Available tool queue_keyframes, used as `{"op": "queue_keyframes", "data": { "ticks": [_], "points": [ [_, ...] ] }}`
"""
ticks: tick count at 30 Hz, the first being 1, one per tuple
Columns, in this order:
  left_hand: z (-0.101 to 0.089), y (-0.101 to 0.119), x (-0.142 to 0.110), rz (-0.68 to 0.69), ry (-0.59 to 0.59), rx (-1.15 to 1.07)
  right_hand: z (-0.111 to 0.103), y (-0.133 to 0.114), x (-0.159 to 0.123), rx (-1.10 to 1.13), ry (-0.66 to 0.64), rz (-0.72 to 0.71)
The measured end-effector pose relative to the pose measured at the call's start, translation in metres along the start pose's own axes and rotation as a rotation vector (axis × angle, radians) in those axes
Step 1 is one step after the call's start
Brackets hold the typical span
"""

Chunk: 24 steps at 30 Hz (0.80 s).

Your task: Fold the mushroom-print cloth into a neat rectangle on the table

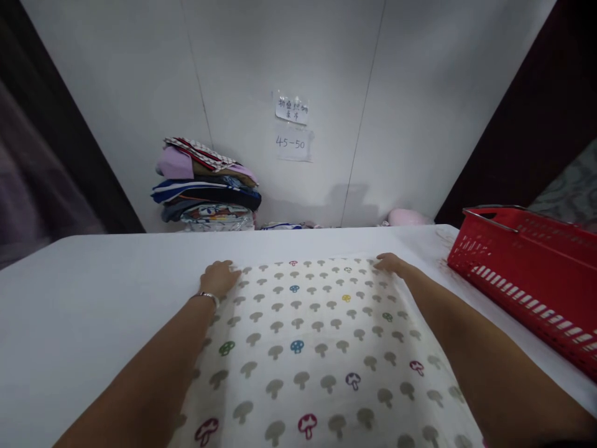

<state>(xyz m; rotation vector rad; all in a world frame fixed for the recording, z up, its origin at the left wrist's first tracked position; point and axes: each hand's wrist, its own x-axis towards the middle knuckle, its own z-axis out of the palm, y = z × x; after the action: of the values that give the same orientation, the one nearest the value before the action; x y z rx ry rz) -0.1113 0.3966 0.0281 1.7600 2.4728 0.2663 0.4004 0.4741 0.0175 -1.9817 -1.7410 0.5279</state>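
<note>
A white cloth [317,336] printed with grey and coloured mushrooms stretches from the near edge of the view toward the middle of the table. My left hand [220,278] is closed on its far left corner, and a bracelet circles that wrist. At the far right corner, my right hand [390,262] grips the cloth with fingers pinched together. The far edge runs nearly straight between both hands. The cloth's near end passes out of view at the bottom.
A red plastic basket [527,274] with a metal handle stands on the right of the white table [93,323]. Folded fabrics [205,186] are stacked beyond the far edge at left. Two paper labels [293,127] hang on the wall. A pink item [408,216] shows behind the table.
</note>
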Motion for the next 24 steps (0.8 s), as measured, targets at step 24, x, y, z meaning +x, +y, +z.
{"op": "queue_keyframes", "data": {
  "ticks": [24],
  "points": [
    [0.009,0.0,-0.022,-0.044,0.202,-0.055,0.027,-0.008,0.0,-0.031,0.187,0.023]
  ]
}}
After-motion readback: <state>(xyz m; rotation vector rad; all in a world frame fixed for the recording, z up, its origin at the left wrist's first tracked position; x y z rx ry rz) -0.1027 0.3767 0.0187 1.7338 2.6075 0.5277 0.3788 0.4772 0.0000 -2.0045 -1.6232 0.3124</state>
